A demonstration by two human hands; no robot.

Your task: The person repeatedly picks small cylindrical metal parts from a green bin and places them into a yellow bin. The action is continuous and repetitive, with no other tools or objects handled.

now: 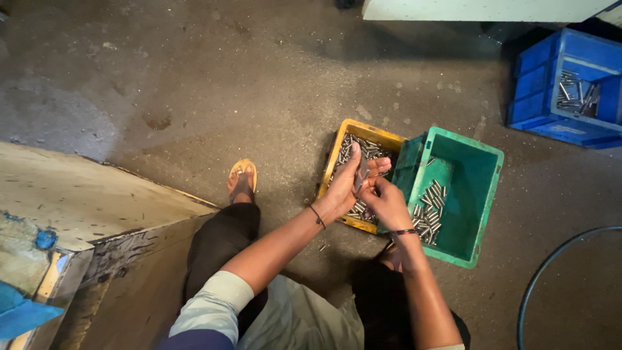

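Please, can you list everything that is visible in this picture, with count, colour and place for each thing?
yellow crate: one, yellow, on the floor under the hands, holds metal pins
green crate: one, green, tilted, touching the yellow crate's right side
metal pins: many, silver, in all three crates; number cannot be told
blue crate: one, blue, top right, some pins inside
wooden bench: one, pale and worn, left side
hose: one, dark, curved, bottom right
floor: grey concrete, stained
sandal: one seen, tan, on a foot beside the yellow crate
left hand: open palm, holds a few pins
right hand: fingers pinch at the pins in the left palm
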